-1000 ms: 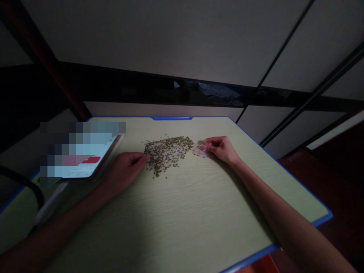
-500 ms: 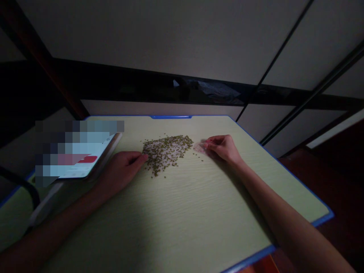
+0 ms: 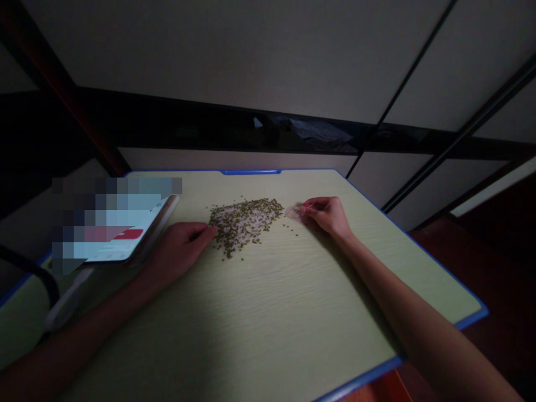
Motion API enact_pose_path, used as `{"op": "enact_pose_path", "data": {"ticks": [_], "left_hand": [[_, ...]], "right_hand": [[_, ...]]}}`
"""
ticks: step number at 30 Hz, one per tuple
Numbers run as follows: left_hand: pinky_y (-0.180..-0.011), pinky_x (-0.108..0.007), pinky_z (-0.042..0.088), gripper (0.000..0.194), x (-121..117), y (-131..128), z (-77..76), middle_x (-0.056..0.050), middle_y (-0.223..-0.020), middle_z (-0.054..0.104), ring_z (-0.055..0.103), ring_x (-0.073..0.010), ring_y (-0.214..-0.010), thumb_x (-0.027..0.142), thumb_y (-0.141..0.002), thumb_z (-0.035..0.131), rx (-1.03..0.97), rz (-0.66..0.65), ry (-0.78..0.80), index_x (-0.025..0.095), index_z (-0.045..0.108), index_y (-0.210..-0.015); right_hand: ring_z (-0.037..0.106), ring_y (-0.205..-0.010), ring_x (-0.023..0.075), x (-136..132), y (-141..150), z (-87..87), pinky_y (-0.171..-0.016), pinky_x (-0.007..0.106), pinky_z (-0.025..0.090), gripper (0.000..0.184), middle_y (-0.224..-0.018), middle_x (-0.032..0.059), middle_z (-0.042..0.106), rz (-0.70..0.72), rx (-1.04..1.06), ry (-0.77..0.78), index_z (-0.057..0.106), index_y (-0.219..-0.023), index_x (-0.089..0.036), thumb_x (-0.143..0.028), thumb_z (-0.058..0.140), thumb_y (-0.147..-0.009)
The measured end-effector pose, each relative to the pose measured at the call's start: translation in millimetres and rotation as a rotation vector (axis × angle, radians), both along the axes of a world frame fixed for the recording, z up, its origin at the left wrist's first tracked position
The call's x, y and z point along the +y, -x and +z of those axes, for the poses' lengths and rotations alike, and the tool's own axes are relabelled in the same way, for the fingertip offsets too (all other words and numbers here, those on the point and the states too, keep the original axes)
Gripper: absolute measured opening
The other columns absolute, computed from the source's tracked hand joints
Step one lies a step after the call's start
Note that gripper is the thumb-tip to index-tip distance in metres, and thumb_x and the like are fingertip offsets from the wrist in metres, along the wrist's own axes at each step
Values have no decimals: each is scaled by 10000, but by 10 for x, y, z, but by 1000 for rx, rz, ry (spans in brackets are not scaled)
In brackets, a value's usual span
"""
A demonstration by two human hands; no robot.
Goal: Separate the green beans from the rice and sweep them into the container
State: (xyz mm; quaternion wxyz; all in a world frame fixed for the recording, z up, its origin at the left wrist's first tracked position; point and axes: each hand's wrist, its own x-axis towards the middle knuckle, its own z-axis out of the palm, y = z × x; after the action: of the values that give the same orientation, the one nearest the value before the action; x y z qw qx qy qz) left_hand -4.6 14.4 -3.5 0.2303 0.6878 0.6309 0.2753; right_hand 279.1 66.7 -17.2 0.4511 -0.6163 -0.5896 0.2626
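Note:
A spread pile of small green beans mixed with white grains (image 3: 245,220) lies in the middle of the table (image 3: 268,312). My left hand (image 3: 184,243) rests at the pile's left edge, with thumb and fingers pinched together beside the grains. Whatever that pinch holds, if anything, is too small to make out. On the pile's right side, my right hand (image 3: 329,215) is closed on a small clear plastic bag (image 3: 295,213). The bag lies low over the tabletop, its near end just short of the pile. A few loose beans are scattered below it.
To the left, a lit tablet-like screen (image 3: 125,234), partly blurred out, leans behind my left forearm. A dark cable (image 3: 46,273) curves beside it. Blue edging (image 3: 471,319) borders the table, and a pale cabinet (image 3: 234,61) stands behind it. Something orange (image 3: 377,388) shows below the front edge.

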Motion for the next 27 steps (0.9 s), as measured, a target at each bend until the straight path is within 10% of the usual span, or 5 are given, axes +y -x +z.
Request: {"op": "enact_pose_path", "data": {"ticks": [27], "left_hand": [[-490, -233, 243, 391, -28, 6, 22, 68, -435, 327, 340, -99, -463, 499, -717, 368, 26, 0, 3, 197, 370, -469]], "right_hand": [[405, -443, 78, 4, 101, 5, -407, 206, 281, 294, -545, 53, 593, 75, 27, 4, 674, -707, -61, -315, 659, -560]]}}
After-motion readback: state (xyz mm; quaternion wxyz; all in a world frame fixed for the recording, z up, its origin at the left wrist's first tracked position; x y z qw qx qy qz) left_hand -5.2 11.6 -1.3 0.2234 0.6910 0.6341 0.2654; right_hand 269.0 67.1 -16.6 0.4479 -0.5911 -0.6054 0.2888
